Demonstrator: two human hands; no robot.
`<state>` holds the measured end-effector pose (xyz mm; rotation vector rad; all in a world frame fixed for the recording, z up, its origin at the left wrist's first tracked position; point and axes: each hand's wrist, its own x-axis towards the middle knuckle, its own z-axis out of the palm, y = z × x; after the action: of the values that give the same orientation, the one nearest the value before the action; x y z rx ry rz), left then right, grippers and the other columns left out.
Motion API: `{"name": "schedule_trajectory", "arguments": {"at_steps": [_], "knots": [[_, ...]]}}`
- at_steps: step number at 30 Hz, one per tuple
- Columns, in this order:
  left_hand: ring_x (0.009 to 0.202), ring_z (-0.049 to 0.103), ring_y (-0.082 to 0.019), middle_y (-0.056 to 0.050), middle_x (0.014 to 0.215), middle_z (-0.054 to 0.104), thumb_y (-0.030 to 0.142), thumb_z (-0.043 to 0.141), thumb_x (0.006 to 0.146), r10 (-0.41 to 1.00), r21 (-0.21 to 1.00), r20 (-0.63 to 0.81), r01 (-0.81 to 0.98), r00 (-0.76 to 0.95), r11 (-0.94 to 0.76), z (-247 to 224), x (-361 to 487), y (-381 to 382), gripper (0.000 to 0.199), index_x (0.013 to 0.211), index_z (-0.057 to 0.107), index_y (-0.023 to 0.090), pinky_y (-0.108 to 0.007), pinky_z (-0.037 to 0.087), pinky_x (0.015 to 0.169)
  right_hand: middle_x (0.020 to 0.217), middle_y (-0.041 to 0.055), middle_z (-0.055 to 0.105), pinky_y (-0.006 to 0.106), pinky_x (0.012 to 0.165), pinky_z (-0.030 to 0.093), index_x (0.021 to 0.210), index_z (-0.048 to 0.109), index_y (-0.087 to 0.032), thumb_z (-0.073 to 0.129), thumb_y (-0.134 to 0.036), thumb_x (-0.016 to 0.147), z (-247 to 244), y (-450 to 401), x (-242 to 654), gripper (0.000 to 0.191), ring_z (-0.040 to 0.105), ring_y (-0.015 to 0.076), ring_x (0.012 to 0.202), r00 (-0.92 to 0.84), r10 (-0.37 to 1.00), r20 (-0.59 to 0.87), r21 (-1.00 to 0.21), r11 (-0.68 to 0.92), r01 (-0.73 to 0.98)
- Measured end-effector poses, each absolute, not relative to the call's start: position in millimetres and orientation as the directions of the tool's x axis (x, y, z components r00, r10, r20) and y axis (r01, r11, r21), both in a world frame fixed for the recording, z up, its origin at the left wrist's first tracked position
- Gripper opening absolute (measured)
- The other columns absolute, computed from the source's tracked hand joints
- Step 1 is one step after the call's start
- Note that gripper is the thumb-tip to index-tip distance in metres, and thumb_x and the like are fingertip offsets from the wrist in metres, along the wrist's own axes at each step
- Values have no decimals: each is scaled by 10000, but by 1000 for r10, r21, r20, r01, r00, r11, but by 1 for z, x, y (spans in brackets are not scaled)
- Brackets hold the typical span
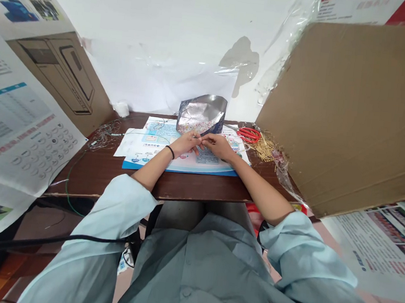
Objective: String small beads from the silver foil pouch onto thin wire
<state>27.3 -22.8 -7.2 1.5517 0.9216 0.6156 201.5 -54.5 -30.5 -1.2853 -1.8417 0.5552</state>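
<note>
I can't make out what sits between the fingers (196, 142) of the left hand (184, 144) and the right hand (219, 146). Their tips come together over a printed leaflet (187, 162) on the dark wooden worktop (92, 169), and anything pinched there is too small for me to resolve. Just beyond them stands one foil pouch (202, 114), silver inside, holding a mass of tiny pale and pink pieces that I can't count. To the right I count one pair of red-handled scissors (248, 135) beside a loose heap of thin gold-coloured pins (262, 148), with clear plastic film (282, 172) running past them. To the left lies one tangle of fine wire (105, 134), and a green wire (71, 181) drops over the worktop's edge. One black wristband (169, 151) circles the left wrist. A cardboard sheet (348, 109) blocks the right of my view, and a printed poster (20, 127) hides much of the left.
</note>
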Motion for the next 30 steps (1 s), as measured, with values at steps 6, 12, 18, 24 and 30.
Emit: {"name": "schedule_trajectory", "arguments": {"at_steps": [6, 12, 18, 24, 30], "knots": [[451, 579, -84, -15, 697, 692, 234, 552, 948, 812, 967, -83, 244, 578, -75, -6, 27, -26, 95, 906, 499, 167, -181, 285, 429, 664, -16, 636, 232, 616, 348, 855, 732, -159, 602, -342, 810, -29, -58, 201, 229, 460, 108, 606, -144, 924, 354, -736, 370, 566], [474, 543, -95, -42, 734, 702, 227, 563, 902, 799, 928, 14, 290, 601, -234, -6, 23, -17, 83, 859, 588, 159, -208, 331, 466, 673, -6, 655, 234, 642, 353, 771, 736, -164, 589, -338, 817, -27, -58, 199, 233, 485, 114, 629, -123, 907, 404, -664, 383, 642], [807, 648, -204, -62, 865, 731, 214, 539, 907, 786, 528, 402, 583, 470, -618, -4, 17, -13, 143, 909, 682, 203, -265, 420, 705, 710, 4, 666, 239, 652, 361, 805, 722, -152, 565, -297, 818, -26, -57, 195, 214, 503, 118, 639, -3, 915, 403, -700, 311, 643], [854, 659, -220, -46, 877, 742, 238, 460, 951, 749, 426, 431, 619, 502, -660, -8, 16, -9, 232, 994, 686, 213, -286, 428, 770, 654, -9, 629, 240, 620, 332, 781, 723, -165, 576, -254, 817, -21, -62, 192, 176, 498, 121, 624, 70, 918, 390, -662, 227, 715], [824, 661, -208, -31, 835, 735, 230, 435, 950, 737, 434, 439, 597, 513, -675, -12, 17, -5, 270, 1046, 687, 205, -296, 451, 784, 655, -9, 661, 256, 592, 294, 882, 794, -233, 626, -343, 833, -22, -63, 189, 206, 512, 135, 620, 94, 921, 379, -579, 157, 800]]}}
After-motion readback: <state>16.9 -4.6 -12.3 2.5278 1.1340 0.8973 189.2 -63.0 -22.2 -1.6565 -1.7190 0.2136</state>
